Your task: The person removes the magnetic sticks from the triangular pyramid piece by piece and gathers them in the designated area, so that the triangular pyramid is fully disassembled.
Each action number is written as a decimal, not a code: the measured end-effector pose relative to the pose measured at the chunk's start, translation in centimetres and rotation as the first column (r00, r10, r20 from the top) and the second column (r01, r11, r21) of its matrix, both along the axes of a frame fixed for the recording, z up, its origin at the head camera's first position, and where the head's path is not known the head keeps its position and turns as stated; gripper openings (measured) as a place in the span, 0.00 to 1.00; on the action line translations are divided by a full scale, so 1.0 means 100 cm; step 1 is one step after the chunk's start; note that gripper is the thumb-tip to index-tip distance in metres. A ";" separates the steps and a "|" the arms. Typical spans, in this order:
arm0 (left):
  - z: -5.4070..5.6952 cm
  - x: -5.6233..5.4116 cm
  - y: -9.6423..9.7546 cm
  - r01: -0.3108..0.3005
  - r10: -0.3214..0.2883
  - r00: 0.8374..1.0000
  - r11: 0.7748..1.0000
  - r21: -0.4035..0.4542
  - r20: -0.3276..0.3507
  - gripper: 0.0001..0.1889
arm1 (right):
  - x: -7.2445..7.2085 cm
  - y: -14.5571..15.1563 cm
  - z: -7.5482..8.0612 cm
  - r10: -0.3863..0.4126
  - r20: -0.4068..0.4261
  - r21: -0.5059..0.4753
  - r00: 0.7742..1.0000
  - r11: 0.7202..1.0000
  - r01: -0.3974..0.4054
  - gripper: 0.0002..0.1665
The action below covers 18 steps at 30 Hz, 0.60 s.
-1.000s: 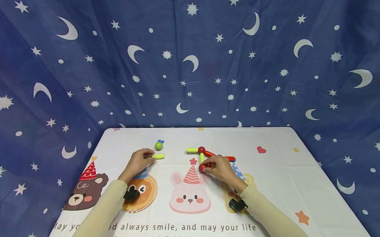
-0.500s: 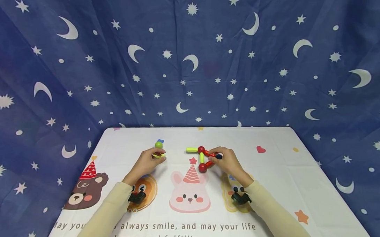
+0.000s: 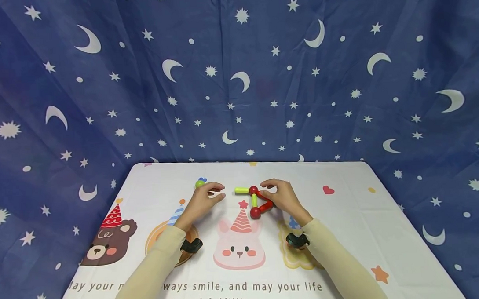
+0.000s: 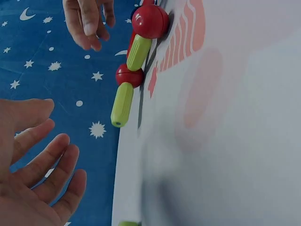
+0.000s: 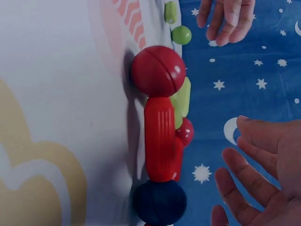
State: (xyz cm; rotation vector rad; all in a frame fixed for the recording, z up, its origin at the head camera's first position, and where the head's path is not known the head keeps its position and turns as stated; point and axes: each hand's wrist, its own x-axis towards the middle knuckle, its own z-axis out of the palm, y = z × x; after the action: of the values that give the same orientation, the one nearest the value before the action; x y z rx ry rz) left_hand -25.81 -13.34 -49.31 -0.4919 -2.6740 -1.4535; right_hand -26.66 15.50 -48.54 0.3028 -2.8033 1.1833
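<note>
Fingers spread and relaxed, my left hand (image 3: 203,201) hovers left of a joined figure of magnetic rods and balls, holding nothing. My right hand (image 3: 282,196), likewise relaxed, is over the figure's right end and covers part of it. The figure has two red balls (image 3: 255,212) linked by a yellow-green rod (image 3: 254,200), with a second yellow-green rod (image 4: 122,104) pointing left from the far ball. Red rods (image 5: 160,139) run from the red balls toward a dark blue ball (image 5: 160,202). Behind my left hand sits a green ball (image 3: 199,184).
A loose yellow-green rod (image 5: 171,12) lies near the green ball, hidden by my left hand in the head view. The white tablecloth (image 3: 345,234) carries printed animals and lettering. A blue star-and-moon curtain (image 3: 237,79) hangs behind the table.
My left hand has moved right, from beside the loose yellow-green rod to past it. My right hand left the near red ball, went to the dark blue ball, and is now loose above it.
</note>
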 end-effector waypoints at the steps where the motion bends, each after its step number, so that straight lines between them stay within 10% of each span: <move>1: -0.001 -0.001 0.003 -0.002 0.002 1.000 1.000 0.006 -0.008 0.14 | -0.002 -0.001 -0.001 -0.001 0.004 0.003 1.000 1.000 0.001 0.16; 18: -0.025 -0.025 0.034 -0.044 0.043 0.996 0.999 0.012 0.073 0.18 | -0.027 -0.011 -0.015 -0.021 0.083 0.022 0.996 1.000 0.019 0.19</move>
State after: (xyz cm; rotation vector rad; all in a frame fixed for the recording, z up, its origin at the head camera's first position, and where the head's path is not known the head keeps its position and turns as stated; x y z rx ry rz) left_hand -28.33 -9.90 -51.80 -0.3842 -2.7092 -1.5057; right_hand -29.39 14.41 -50.08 0.2312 -2.8842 1.1904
